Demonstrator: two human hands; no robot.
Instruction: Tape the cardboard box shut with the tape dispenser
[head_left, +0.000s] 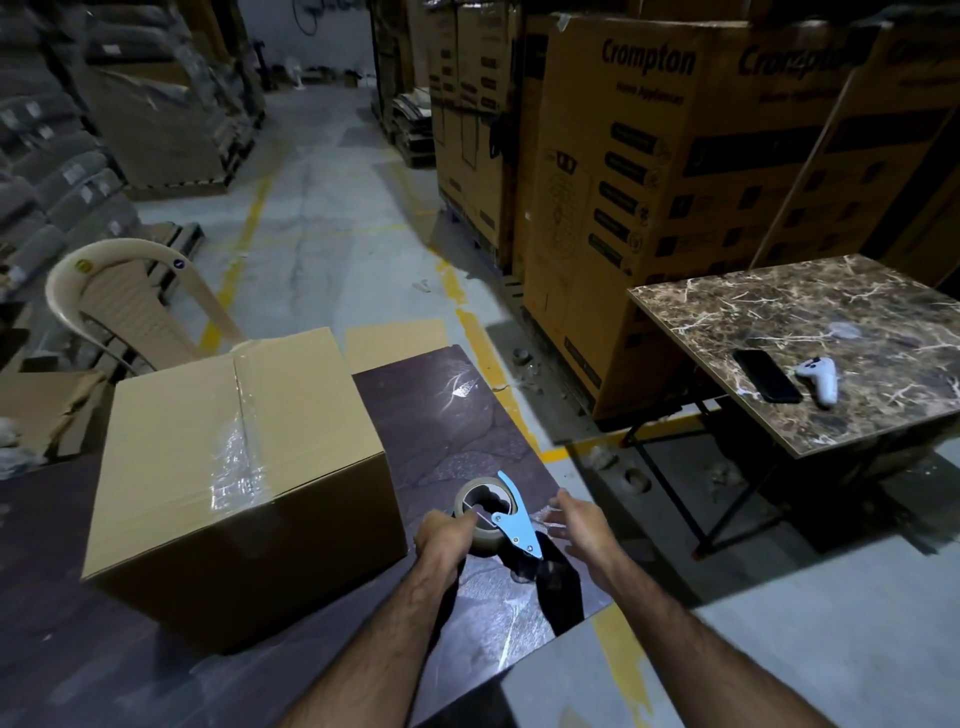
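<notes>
Leftmost: cardboard box (239, 483) on dark table (457, 415), top seam taped, wrinkled. Beside it, tape dispenser (501, 522) resting near table's right edge. Left hand (444, 535) closed on its roll. Right hand (579, 525) spread open, pulling film. Risk: loose film folds, sticks to itself; dispenser slides off edge.

a dim warehouse aisle runs ahead over a grey concrete floor (332, 171) marked with worn yellow lines (470, 332), lit only faintly from the far end. tall printed cartons (649, 171) stand stacked on the right, wrapped bundles (47, 171) pile up on the left beside a beige plastic chair (130, 296). a dark glossy surface (452, 415) fills the foreground, and a marble-patterned folding table (810, 312) to the right carries a black phone (768, 375) and a white controller (821, 378).
</notes>
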